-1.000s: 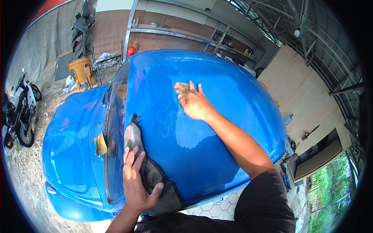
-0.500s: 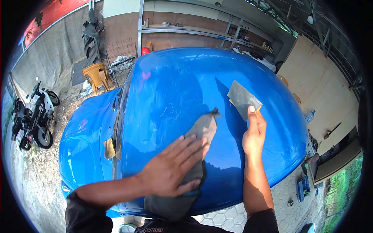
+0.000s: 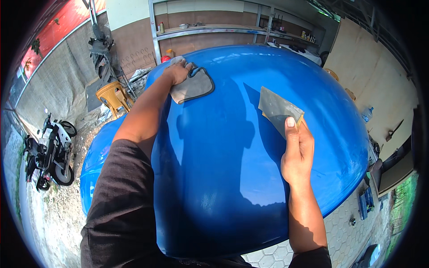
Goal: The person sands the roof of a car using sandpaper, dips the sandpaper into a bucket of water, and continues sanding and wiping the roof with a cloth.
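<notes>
At the far left of the blue roof (image 3: 212, 165), a likely limp cloth (image 3: 193, 90), best palmed, is covered by the left hand (image 3: 178, 73), finger closure unclear, while a light, probably bendy grey sheet (image 3: 277, 107) is pinched at its near edge above the roof by the right hand (image 3: 296, 154).

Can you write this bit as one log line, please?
left hand: on grey cloth against blue car roof | right hand: holding grey sheet above roof | background: brown chair, motorbike
</notes>
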Tool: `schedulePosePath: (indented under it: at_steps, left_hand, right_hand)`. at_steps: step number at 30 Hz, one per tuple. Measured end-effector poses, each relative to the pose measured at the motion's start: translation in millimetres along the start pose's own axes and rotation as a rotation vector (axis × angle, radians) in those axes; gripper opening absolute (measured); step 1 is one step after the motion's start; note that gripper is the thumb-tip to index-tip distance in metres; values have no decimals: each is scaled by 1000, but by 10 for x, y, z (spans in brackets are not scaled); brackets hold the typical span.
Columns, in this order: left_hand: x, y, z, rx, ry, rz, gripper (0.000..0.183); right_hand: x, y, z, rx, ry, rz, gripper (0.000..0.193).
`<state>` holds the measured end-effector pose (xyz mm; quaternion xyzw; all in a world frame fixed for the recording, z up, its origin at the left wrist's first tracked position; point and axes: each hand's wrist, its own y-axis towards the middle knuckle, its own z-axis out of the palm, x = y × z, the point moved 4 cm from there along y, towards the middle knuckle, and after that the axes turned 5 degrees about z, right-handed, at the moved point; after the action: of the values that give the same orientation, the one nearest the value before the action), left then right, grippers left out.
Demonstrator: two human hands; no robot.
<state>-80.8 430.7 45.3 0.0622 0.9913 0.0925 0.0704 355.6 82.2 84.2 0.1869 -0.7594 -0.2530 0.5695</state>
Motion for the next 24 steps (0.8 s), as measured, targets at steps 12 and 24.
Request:
schedulePosePath:
  at_steps: [12, 24]
  left_hand:
    - [-2770, -3299, -455, 58, -367, 1190, 100]
    - [138, -774, -2, -258, -441, 54, 100]
  right_hand:
    - [-322, -130, -264, -358, 470, 188, 42]
    - [-242, -147, -263, -207, 261, 123, 48]
